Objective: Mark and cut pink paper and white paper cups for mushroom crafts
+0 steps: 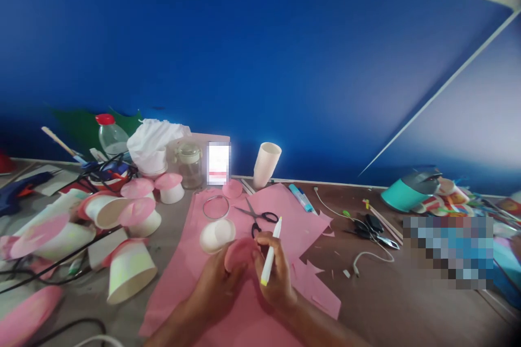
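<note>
A round pink paper piece is gripped between my two hands over the large pink sheet. My left hand has its fingers closed on the piece's left and lower edge. My right hand pinches the right edge and also holds a white marker with yellow ends, tilted between its fingers. Just beyond my hands lie open black-handled scissors, a clear ring and a white round lid or cup. A smaller pink disc sits farther back.
Several paper cups with pink discs crowd the left, beside black cables and a glue gun. A glass jar and a tall cup stack stand near the blue wall. A white cable and cutters lie to the right.
</note>
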### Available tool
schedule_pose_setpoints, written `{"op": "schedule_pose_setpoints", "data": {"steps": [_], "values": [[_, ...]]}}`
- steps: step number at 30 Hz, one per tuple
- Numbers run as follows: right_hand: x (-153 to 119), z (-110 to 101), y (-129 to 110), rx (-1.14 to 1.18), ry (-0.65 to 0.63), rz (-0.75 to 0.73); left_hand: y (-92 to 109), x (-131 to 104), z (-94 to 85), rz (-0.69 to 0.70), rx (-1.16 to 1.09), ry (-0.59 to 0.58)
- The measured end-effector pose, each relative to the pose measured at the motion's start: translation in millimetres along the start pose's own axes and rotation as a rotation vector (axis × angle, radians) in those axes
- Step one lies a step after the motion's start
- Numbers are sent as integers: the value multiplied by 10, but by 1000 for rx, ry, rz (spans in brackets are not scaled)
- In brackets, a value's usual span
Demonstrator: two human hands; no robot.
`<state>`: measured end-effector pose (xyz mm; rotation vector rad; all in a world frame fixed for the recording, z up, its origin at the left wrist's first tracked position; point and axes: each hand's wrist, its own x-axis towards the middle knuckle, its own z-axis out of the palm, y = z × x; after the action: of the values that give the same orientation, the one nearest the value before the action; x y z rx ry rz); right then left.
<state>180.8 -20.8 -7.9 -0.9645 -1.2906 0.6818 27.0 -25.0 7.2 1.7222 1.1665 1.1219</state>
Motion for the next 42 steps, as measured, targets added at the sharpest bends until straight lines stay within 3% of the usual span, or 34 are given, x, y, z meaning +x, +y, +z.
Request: {"op": "schedule_pose_setpoints", "data": {"steps": [4,7,11,17,20,24,28,31,35,38,42], "values": [[52,-10,-49,93,-29,37,-116,-3,-2,-5,96,91],[116,5,25,149,-59,129,-265,0,-3,77,100,164],[144,16,210,9,-138,166,-437,-15,-5,160,103,234],[106,-23,381,-383,-269,-78,-493,-58,-2,207,180,271],[67,-28,440,-555,-358,-215,-387,-27,-25,238,183,211],[56,-24,451,-700,-402,-286,-245,31,-59,267,168,113],[115,-39,372,-775,-378,-349,-226,39,-50,285,171,115],[169,-65,365,-831,-289,-386,-250,23,-27,271,158,109],[231,-106,485,-974,-152,-300,-280,17,-11,286,132,96],[271,-137,546,-1046,-181,-228,-279,25,-16,284,126,84],[318,-156,457,-1038,-202,-151,-223,36,-36,201,91,56]]}}
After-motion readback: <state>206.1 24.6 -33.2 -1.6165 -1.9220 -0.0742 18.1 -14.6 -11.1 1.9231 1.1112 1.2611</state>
